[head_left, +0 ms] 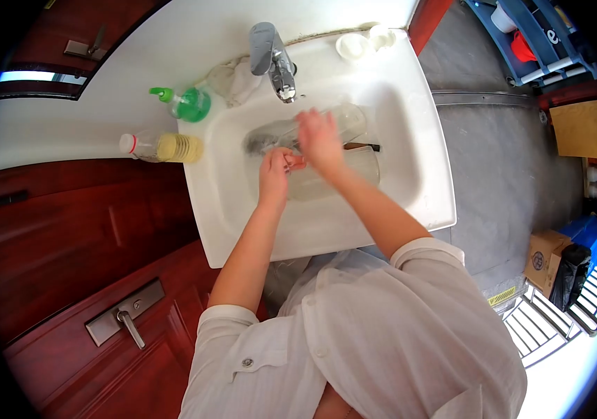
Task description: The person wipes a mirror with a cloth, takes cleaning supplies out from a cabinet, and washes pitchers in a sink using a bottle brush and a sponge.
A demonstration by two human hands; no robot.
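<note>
a clear container (352, 122) lies just beside the right hand (320, 140).

On my feed I make out a white washbasin (432, 153) holding a colourless container (351, 121) at upper centre, a silver faucet (272, 58) above, a green pump bottle (192, 105) and red-ringed white cap (127, 144) at upper left, red-brown door (54, 272) lower left, grey floor (494, 164) at right, and plain off-white shirt (375, 328) below.
</note>
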